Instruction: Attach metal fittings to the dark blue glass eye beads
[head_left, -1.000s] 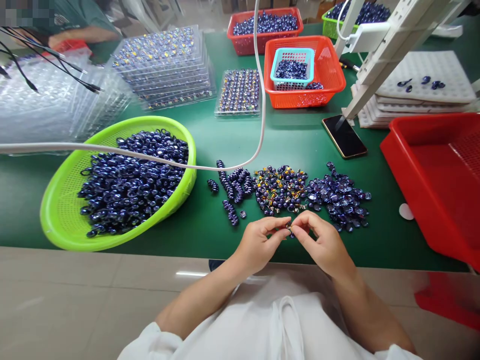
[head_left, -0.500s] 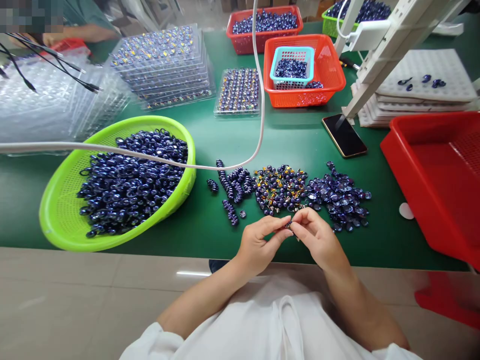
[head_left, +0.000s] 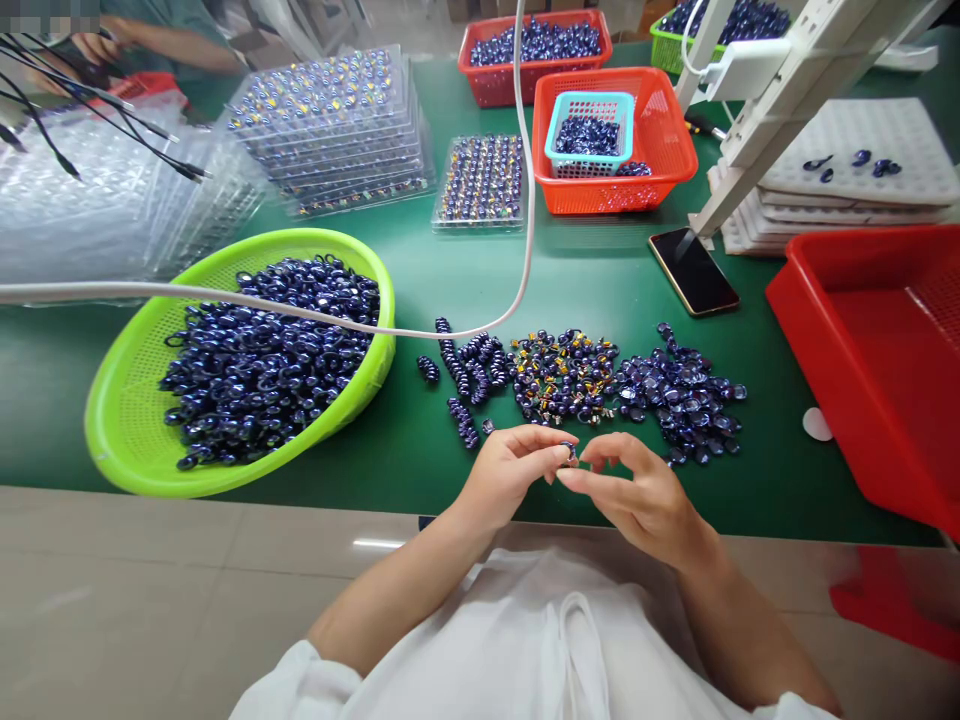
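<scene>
While left hand (head_left: 501,472) pinches 1 piece (head_left: 571,453), right hand (head_left: 651,502) half-open, empty; heap (head_left: 564,376) beyond fingers seems pending, farther tray (head_left: 478,228) filled.

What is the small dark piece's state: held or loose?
Held: the small dark piece is pinched between thumb and index finger of the left hand.

left hand (head_left: 504,472) pinching, right hand (head_left: 651,502) loosely curled, its thumb and forefinger apart
</scene>
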